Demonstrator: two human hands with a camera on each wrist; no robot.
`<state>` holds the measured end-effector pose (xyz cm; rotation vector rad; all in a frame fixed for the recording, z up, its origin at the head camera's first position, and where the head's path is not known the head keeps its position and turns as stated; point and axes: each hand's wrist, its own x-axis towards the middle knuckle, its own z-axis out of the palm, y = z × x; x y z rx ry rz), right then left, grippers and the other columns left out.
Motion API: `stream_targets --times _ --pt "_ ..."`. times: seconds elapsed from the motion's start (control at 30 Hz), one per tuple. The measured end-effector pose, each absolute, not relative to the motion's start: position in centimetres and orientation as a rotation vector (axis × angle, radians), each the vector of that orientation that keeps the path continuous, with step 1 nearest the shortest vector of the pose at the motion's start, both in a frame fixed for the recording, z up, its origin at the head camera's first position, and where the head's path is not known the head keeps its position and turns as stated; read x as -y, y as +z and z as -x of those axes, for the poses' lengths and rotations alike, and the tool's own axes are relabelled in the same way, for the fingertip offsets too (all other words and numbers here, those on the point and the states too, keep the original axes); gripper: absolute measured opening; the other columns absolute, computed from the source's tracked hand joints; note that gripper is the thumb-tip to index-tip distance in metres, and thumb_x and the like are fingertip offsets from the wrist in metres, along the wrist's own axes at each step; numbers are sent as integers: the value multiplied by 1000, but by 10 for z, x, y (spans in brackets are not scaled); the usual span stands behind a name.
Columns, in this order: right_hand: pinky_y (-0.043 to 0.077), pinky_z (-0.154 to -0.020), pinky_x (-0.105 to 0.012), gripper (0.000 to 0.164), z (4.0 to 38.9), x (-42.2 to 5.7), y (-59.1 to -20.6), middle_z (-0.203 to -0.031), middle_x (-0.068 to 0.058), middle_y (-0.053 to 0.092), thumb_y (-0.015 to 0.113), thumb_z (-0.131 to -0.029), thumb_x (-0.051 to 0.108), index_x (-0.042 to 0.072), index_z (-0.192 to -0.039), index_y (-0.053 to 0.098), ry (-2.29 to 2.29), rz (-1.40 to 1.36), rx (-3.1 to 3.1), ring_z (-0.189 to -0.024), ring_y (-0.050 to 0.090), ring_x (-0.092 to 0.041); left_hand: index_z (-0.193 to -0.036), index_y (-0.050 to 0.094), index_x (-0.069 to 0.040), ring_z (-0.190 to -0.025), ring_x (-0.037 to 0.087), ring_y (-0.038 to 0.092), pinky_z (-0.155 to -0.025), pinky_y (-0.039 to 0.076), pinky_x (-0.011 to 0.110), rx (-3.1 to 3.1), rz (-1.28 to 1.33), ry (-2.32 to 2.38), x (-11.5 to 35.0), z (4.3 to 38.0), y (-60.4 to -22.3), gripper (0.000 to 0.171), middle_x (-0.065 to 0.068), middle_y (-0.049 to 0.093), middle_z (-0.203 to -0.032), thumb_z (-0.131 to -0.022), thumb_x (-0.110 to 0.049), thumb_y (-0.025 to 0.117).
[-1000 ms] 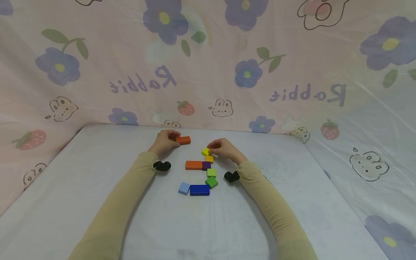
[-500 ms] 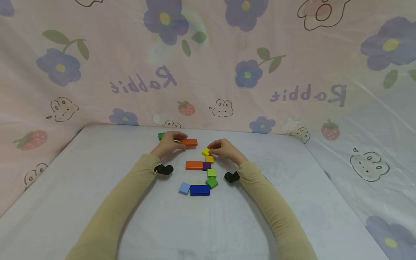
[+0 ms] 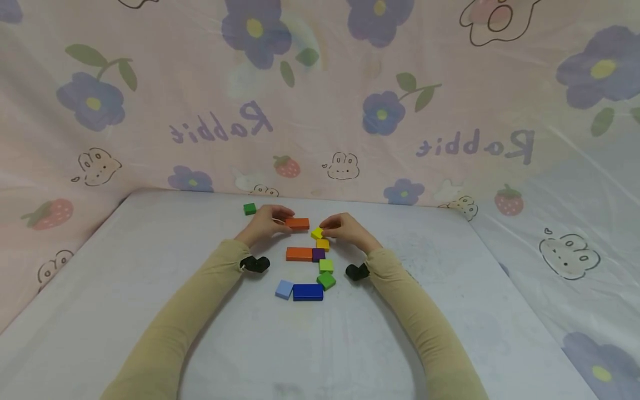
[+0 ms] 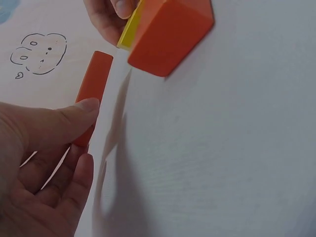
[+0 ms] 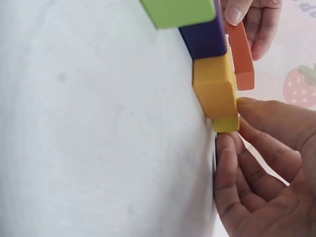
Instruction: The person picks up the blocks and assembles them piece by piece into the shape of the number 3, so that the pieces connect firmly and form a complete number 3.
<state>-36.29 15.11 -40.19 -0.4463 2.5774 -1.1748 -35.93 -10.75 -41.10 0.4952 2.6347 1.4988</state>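
My left hand [image 3: 265,225] pinches the end of an orange rectangular block [image 3: 298,224] between thumb and fingers. In the left wrist view this orange block [image 4: 94,89] appears raised off the table. To its right, my right hand [image 3: 346,229] holds a small yellow block [image 3: 317,233] at its side, partly hidden by the fingers. The yellow block lies against an amber block [image 3: 322,245], seen also in the right wrist view. Below come a purple block [image 3: 318,255] with a second orange block [image 3: 299,254] at its left, then a lime block [image 3: 326,266].
A green block [image 3: 326,280] touches a dark blue block [image 3: 308,292], with a light blue block [image 3: 284,289] at its left. Another green block [image 3: 249,209] lies behind my left hand. A printed cloth [image 3: 320,111] hangs behind the white table [image 3: 400,344].
My left hand has carried the orange block rightward and slightly nearer, toward the yellow block. The green block behind it has come into full view. My right hand stays in place.
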Motion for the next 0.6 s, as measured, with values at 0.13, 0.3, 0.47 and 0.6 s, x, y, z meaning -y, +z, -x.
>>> stream_targets --times 0.13,0.3,0.47,0.6 --pt "49 -80 -31 25 364 -151 -402 -102 -5 66 68 -90 17 8 -113 68 -1178 450 -2574 -90 58 -21 -119 64 -6 -104 23 57 -91 46 36 -2637 -481 1499 106 361 -415 43 8 63 -114 -78 -4 77" --pt "49 -79 -31 25 364 -151 -402 -102 -5 66 67 -90 17 8 -113 68 -1173 456 -2574 -89 58 -21 -120 65 -7 -104 23 56 -91 45 35 -2644 -479 1474 103 363 -419 43 6 63 -115 -79 -5 77" --pt "48 -79 -31 25 363 -150 -401 -103 -4 66 67 -90 18 8 -114 68 -1166 458 -2581 -89 57 -21 -120 64 -6 -104 23 56 -92 45 37 -2610 -471 1485 100 362 -418 42 7 63 -116 -80 -3 76" --pt "48 -79 -31 25 363 -150 -401 -103 -4 66 68 -90 18 8 -113 68 -1156 457 -2593 -89 57 -21 -121 64 -6 -104 24 56 -92 46 37 -2602 -468 1489 97 362 -418 43 7 63 -117 -80 -2 75"
